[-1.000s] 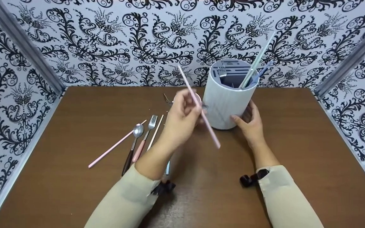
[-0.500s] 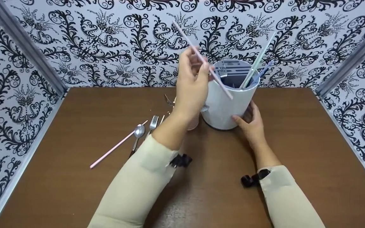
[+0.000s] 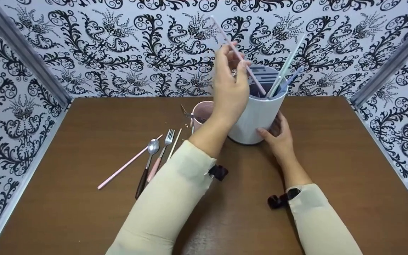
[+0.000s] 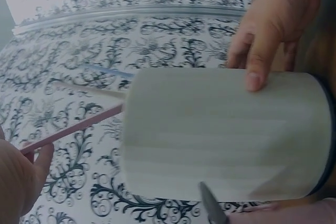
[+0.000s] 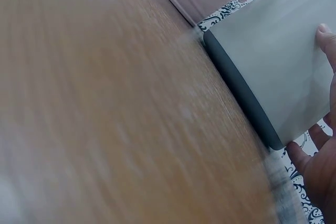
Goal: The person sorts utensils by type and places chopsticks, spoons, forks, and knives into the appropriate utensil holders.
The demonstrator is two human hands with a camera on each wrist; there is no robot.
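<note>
My left hand (image 3: pixel 230 86) pinches a pink chopstick (image 3: pixel 226 38) above a white cylindrical utensil holder (image 3: pixel 255 118). The chopstick slants, its lower end at the holder's open compartment; in the left wrist view that end (image 4: pixel 116 109) meets the rim. My right hand (image 3: pixel 281 141) grips the holder low on its right side, thumb in front and fingers behind. Inside the holder stand pale green chopsticks (image 3: pixel 286 66) and a blue-handled utensil (image 3: pixel 293 75). Part of the holder's slotted top is hidden by my left hand.
Left of the holder, a pink cup (image 3: pixel 201 105) is partly behind my left forearm. On the brown table lie another pink chopstick (image 3: pixel 122 168), a dark-handled spoon (image 3: pixel 153 146), a pink-handled fork (image 3: pixel 169 137) and a light-coloured chopstick (image 3: pixel 175 143). Patterned walls (image 3: pixel 175 53) enclose the back and sides.
My left hand has risen and moved right with the pink chopstick, from in front of the cup to over the holder's opening. My right hand has stayed on the holder.
</note>
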